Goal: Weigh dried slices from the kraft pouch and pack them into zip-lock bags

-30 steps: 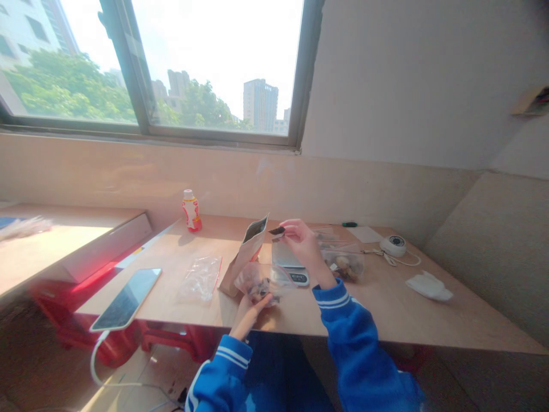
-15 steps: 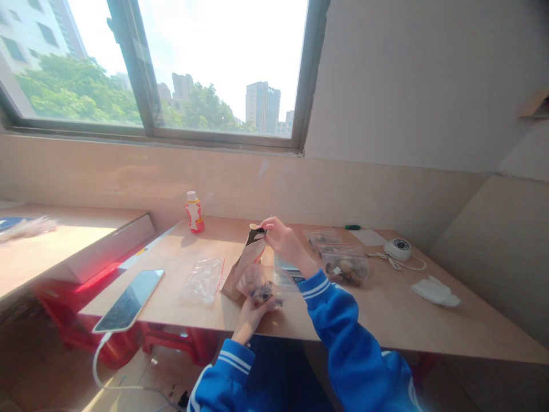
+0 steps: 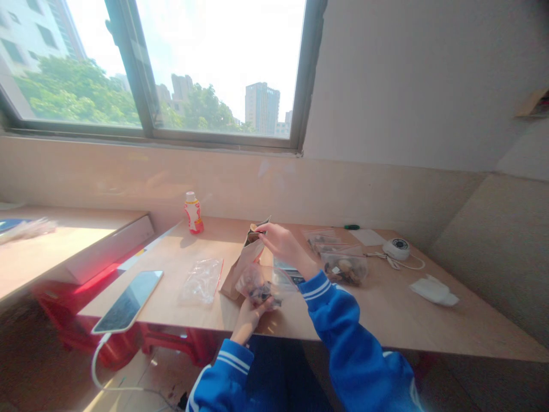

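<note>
Left grip (image 3: pixel 252 315) cupping baggie (image 3: pixel 256 281), right grip (image 3: pixel 282 242) pinched at paper bag (image 3: pixel 241 266)

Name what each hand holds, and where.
Left hand: clear bag, by its lower part. Right hand: at the mouth of the paper bag; its hold is unclear.

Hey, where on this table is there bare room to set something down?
Bare tabletop shows between the right sleeve and the white crumpled item, and between the phone and the bottle. It's crowded around the left hand and right hand: held pouch, paper bag, scale, filled plastic bags.
</note>
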### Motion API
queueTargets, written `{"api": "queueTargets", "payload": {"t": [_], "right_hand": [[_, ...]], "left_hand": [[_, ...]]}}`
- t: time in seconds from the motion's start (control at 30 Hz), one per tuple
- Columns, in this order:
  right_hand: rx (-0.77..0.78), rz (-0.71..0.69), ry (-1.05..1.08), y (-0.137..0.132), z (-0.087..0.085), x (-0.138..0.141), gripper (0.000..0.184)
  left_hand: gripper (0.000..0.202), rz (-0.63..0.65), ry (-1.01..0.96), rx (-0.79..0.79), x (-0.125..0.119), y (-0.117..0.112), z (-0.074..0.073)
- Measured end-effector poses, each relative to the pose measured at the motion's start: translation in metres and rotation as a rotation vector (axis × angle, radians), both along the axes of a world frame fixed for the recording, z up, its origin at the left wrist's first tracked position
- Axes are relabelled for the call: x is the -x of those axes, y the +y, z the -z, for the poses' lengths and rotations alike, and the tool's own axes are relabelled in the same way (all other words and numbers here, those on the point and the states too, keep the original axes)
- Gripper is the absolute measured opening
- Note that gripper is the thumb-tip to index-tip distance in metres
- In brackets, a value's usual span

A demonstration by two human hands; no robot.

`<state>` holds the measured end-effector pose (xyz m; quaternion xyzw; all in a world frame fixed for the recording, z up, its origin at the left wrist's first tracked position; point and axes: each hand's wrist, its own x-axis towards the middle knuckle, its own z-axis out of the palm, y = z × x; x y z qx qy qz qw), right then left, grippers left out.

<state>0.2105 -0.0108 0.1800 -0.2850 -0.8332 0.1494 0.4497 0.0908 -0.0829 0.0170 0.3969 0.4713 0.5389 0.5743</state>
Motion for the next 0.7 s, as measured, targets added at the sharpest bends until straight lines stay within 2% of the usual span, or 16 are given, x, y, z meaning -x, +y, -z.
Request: {"api": "queueTargets", "payload": {"t": [0.2,0.33,0.5,0.6,0.7], "right_hand": [[0.039,-0.002,0.115,0.004,0.006,-0.001,0.017],[-0.047,0.084,0.006,-0.003,0.0,-0.002,0.014],[-0.179,0.111,-0.157,-0.005,-0.006,-0.001,0.016],[-0.188,0.105,-0.163,-0.003,-0.004,0.0,0.01],[-0.145,0.065,-0.091,-0.001,0.0,0.002,0.012]], "left_hand": [[0.053,0.075,-0.003,-0.055,0.001,0.001,0.006],[0.054,0.097,-0.04,-0.063,0.0,0.001,0.006],[0.054,0.094,-0.005,-0.053,0.002,0.002,0.007],[0.053,0.074,0.002,-0.061,0.002,0.004,0.012],[0.05,0.083,-0.017,-0.061,0.002,0.007,0.018]]}}
